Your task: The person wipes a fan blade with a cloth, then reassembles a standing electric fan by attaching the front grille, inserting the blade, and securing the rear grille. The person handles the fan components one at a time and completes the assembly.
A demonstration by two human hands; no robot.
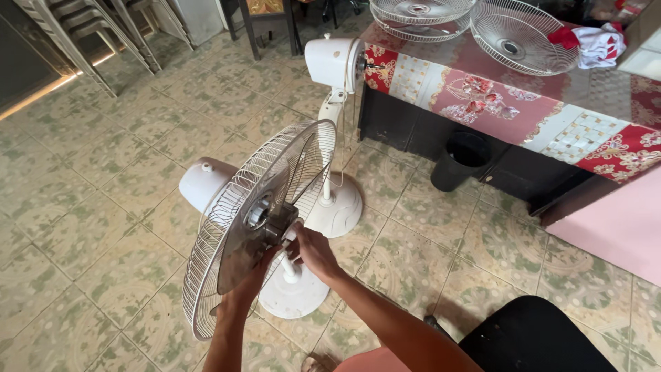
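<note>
Tiled floor (pixel 103 207) carries two white fan bases (pixel 337 207), black bin (pixel 460 160). Patterned table (pixel 523 110) holds wire fan guards (pixel 523 34), cloth (pixel 597 43).

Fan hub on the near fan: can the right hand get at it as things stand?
Probably yes. The right hand is already at the fan hub, with no front grille over the blades; only the rear guard sits behind. The left hand works beside it, without blocking.
</note>
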